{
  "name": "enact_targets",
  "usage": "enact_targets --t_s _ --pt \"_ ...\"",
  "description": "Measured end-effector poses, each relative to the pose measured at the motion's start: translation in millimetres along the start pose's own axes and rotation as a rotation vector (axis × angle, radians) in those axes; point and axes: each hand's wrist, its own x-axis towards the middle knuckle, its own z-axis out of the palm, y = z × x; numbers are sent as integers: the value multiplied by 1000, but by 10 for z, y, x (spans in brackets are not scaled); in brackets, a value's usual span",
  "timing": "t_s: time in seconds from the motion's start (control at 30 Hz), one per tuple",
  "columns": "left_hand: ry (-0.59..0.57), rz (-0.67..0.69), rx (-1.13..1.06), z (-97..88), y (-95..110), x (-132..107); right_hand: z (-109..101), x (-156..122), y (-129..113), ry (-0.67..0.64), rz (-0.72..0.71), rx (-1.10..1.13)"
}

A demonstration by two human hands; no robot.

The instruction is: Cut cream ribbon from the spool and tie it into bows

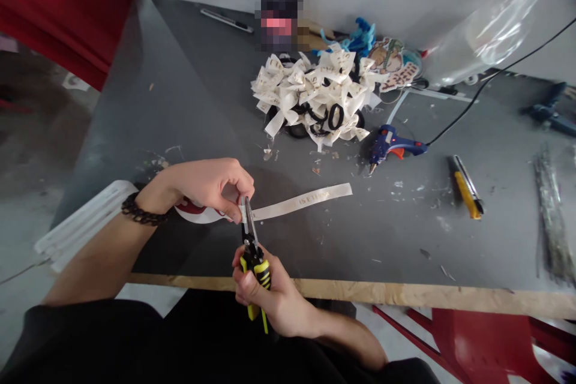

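My left hand (pixel 216 189) pinches a white printed ribbon (pixel 299 203) between thumb and fingers, near the front of the table. The ribbon's free length stretches to the right over the grey surface, with gold lettering on it. In my right hand (pixel 274 294) is a pair of scissors (pixel 249 240) with yellow and black handles. Their blades point away from me and lie across the ribbon, right beside my left fingertips. Under my left wrist a ribbon roll (pixel 198 213) with a white rim and reddish middle is partly hidden.
A pile of white ribbon bows (pixel 310 93) with black hair ties lies at the back. Right of it sits a blue glue gun (pixel 391 145) with a black cord. A yellow cutter (pixel 468 187) is farther right, a slim cutter (pixel 227 20) at the back, a white power strip (pixel 87 219) left.
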Motion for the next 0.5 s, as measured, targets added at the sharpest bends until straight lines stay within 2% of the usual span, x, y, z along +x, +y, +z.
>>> enact_targets --t_s 0.13,0.3,0.5 --pt "1 -3 2 5 -1 2 2 12 27 -11 -43 14" --pt "-20 -15 25 5 8 4 15 15 36 -12 19 75" --pt "-21 11 -6 -1 34 7 12 25 -45 -74 -105 63"
